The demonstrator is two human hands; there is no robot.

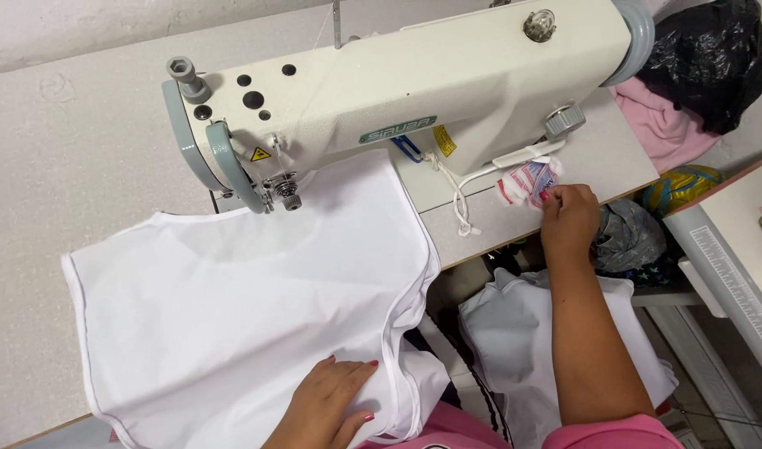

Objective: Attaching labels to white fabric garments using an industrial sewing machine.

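Your left hand lies flat and open on the near edge of the white garment at the bottom of the frame, and that weight seems to be what keeps the fabric from sliding off the table while its far end sits by the presser foot of the cream sewing machine. Further up and to the right, your right hand is stretched to the table's edge, fingertips pinched on a small bundle of printed labels lying beside the machine's base, apparently parked there for easy reach.
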